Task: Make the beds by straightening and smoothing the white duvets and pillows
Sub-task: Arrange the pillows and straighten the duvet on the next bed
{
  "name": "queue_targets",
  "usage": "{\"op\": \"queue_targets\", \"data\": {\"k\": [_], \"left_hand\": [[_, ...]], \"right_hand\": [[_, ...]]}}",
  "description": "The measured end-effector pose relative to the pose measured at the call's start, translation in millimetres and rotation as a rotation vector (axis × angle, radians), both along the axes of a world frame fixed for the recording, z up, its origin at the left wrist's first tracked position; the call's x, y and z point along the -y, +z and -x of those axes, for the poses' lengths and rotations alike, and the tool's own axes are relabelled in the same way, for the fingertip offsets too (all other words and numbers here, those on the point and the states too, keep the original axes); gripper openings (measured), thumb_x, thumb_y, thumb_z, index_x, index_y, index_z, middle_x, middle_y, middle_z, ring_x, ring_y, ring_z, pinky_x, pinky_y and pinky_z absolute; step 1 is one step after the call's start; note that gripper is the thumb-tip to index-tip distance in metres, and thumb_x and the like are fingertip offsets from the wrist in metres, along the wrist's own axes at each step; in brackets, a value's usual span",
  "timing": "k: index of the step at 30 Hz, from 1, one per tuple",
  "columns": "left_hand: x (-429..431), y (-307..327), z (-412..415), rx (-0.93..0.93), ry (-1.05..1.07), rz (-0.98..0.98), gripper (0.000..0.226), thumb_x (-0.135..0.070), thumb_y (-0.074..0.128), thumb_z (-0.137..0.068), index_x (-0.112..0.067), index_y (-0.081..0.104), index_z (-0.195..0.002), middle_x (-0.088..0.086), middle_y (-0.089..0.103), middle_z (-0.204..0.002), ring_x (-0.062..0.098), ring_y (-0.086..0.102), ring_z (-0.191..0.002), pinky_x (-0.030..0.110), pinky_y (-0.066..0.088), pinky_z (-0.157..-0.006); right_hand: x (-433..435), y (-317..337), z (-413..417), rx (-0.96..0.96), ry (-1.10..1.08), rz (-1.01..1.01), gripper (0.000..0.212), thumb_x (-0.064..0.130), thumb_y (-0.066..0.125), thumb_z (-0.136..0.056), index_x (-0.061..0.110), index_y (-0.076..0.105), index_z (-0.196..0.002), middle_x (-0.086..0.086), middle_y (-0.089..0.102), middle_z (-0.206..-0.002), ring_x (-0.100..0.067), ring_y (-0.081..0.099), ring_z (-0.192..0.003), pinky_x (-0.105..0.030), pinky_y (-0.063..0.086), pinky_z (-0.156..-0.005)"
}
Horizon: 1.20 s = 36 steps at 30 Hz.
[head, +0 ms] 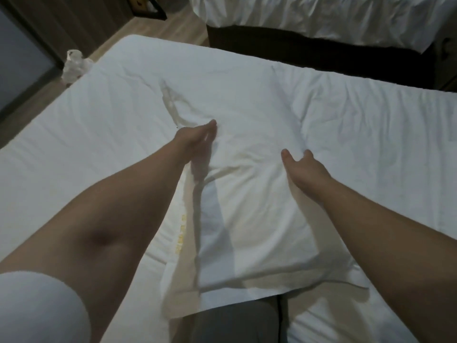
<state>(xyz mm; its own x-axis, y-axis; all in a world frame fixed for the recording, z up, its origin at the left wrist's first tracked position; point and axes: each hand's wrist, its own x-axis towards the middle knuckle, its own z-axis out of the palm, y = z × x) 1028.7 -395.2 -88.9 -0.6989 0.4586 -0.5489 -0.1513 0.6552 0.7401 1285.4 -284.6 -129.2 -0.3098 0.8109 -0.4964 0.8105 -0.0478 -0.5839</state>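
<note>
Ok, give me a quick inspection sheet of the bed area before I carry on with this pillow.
Surface: near bed, white bedding, mostly flat on the left, more creased on the right.
Job's things: pillow lies on the near bed, wrinkled at its far end; rumpled duvet on the far bed.
Clutter: crumpled plastic bag on the floor by the near bed's far left corner.
Grippers: left hand lies with straight fingers along the pillow's left edge; right hand on its right side, fingers sunk in cloth, grip unclear.
Cables: nothing seen.
Surroundings: wooden floor between the beds.
</note>
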Motion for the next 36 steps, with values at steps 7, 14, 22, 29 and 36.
{"op": "queue_targets", "data": {"k": [7,14,22,29,36], "left_hand": [[-22.8,-35.4,0.1,-0.195,-0.077,0.191,0.053,-0.038,0.042,-0.108,0.001,0.051,-0.142,0.021,0.049,-0.148,0.036,0.049,-0.135,0.035,0.042,-0.101],[-71.7,28.9,-8.3,-0.718,-0.149,0.225,0.051,-0.031,0.035,-0.109,0.012,0.06,-0.123,0.032,0.058,-0.131,0.045,0.052,-0.126,0.042,0.036,-0.106],[-168.6,162.3,-81.2,-0.77,-0.362,-0.054,0.055,-0.031,0.038,-0.107,0.016,0.065,-0.105,0.037,0.064,-0.11,0.051,0.059,-0.108,0.048,0.044,-0.094],[-252.1,269.5,-179.6,-0.723,-0.71,-0.337,0.054,-0.032,0.043,-0.105,0.015,0.067,-0.092,0.036,0.066,-0.096,0.05,0.062,-0.097,0.049,0.047,-0.086],[-301.9,329.8,-310.1,-0.582,-0.953,-0.55,0.052,-0.036,0.045,-0.103,0.008,0.068,-0.086,0.03,0.066,-0.085,0.044,0.064,-0.087,0.046,0.05,-0.081]], "right_hand": [[-10.2,-10.7,32.1,0.026,0.046,-0.052,0.051,0.042,0.035,-0.108,0.005,0.055,-0.137,-0.018,0.053,-0.145,-0.034,0.05,-0.133,-0.035,0.038,-0.107],[-43.0,46.7,16.0,-0.06,-0.092,-0.255,0.041,0.035,0.034,-0.11,0.008,0.062,-0.121,-0.014,0.065,-0.12,-0.033,0.059,-0.112,-0.029,0.034,-0.078],[-110.7,188.5,-80.8,-0.004,-0.325,-0.412,0.036,0.032,0.04,-0.109,0.015,0.045,-0.078,0.002,0.052,-0.08,-0.027,0.053,-0.08,-0.031,0.032,-0.058],[-132.0,307.6,-197.6,0.11,-0.608,-0.489,0.031,0.038,0.039,-0.108,0.017,0.062,-0.105,-0.003,0.064,-0.105,-0.023,0.054,-0.088,-0.033,0.041,-0.074],[-111.5,396.9,-322.1,0.266,-0.872,-0.587,0.041,0.043,0.042,-0.107,0.016,0.061,-0.132,-0.01,0.063,-0.133,-0.034,0.058,-0.122,-0.039,0.048,-0.095]]}}
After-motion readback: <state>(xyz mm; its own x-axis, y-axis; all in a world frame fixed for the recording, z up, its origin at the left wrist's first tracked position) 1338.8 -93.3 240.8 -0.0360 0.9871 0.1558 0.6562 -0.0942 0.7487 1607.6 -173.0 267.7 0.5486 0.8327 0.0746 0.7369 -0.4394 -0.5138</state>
